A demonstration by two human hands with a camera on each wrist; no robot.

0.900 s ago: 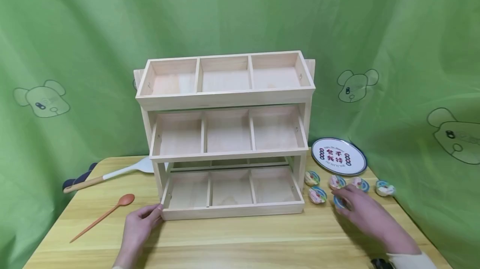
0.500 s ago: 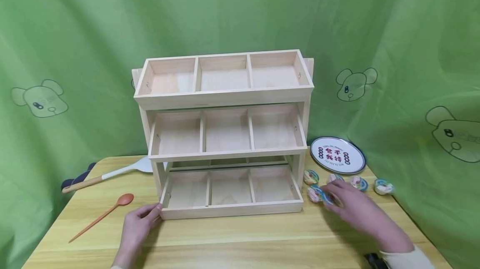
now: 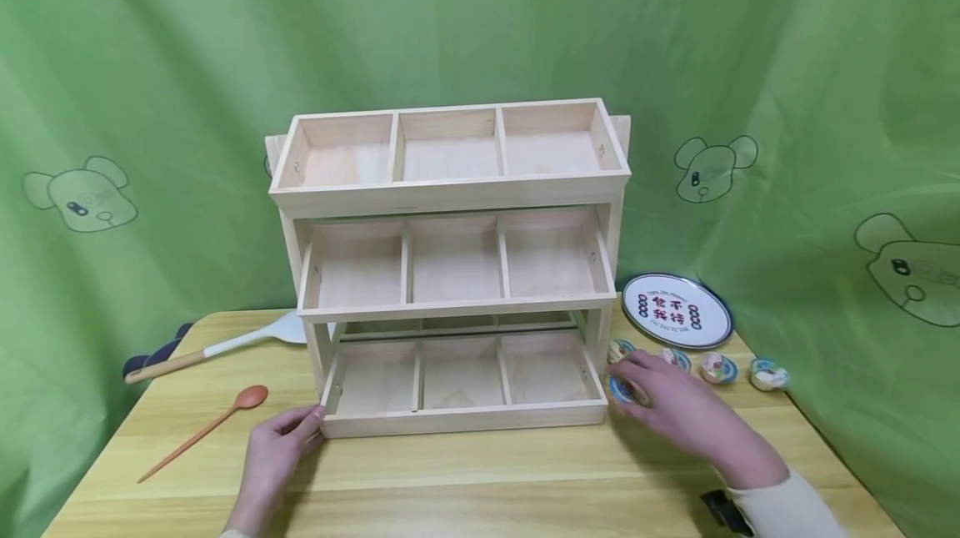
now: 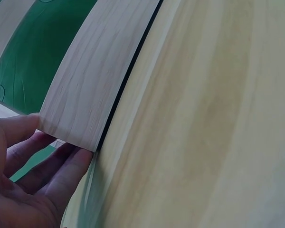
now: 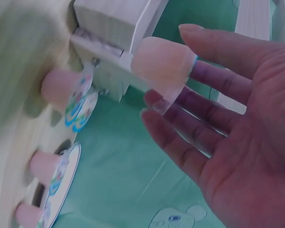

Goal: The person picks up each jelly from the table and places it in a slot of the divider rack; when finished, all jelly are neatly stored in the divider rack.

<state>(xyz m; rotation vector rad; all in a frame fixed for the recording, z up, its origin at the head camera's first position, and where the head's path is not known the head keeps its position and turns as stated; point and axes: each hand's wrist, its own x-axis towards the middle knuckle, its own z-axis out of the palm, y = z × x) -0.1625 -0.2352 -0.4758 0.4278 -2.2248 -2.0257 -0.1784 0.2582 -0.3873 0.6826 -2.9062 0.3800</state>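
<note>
A pale wooden three-tier rack stands mid-table, each tier split into three compartments with nothing in them. My left hand holds the front left corner of its bottom tier, thumb at the upper edge and fingertips against the end. To the rack's right, my right hand pinches a jelly cup, pink with a blue-printed lid, between thumb and fingers. That cup is beside the bottom tier's right end. Other jelly cups stand near it: one by the rack's leg, partly hidden, one behind the hand and two further right.
An oval white plate with red characters lies behind the cups. On the left are a wooden spoon and a white spatula with a wooden handle, its blade end behind the rack. A green curtain surrounds the table.
My right hand has lifted a jelly cup from among the others and carried it left to the rack's right end. The left hand has stayed at the rack's corner.
</note>
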